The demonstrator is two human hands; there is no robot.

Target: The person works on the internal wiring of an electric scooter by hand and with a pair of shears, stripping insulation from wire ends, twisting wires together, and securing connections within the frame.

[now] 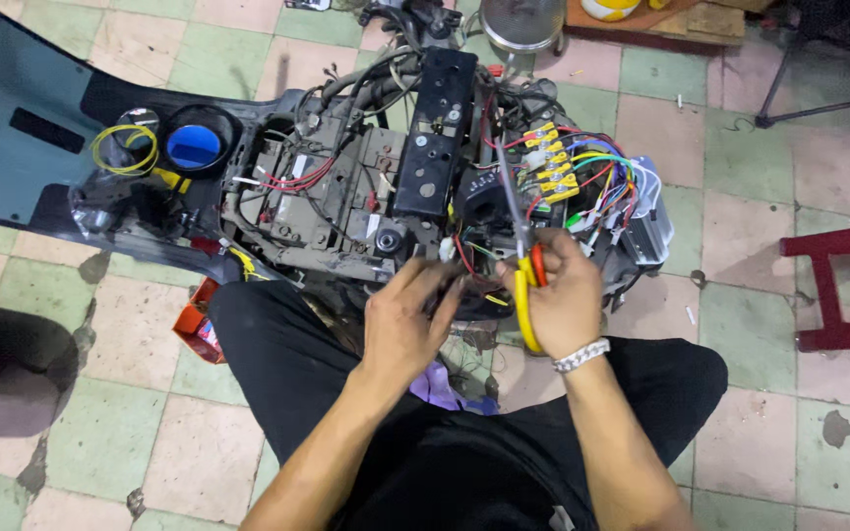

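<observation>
While hands (484, 305) grip yellow-handled metal cutters (526, 285), thin wires (464, 258) tangle.

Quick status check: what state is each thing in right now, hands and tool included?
Left hand: fingers on dark wires, grip unclear.
Right hand: closed around the scissors.
Scissors: yellow-handled, held, blades up among the wires.
Scooter body: cover off, wiring exposed.
Yellow connectors: plugged onto coloured wires.

Both bare forearms reach forward from the lap, converging. The left hand (400, 320) lies palm down, fingers curled forward and pinched at their tips. The right hand (558, 295), a bracelet at its wrist, is closed in a fist-like grip, knuckles turned up.
</observation>
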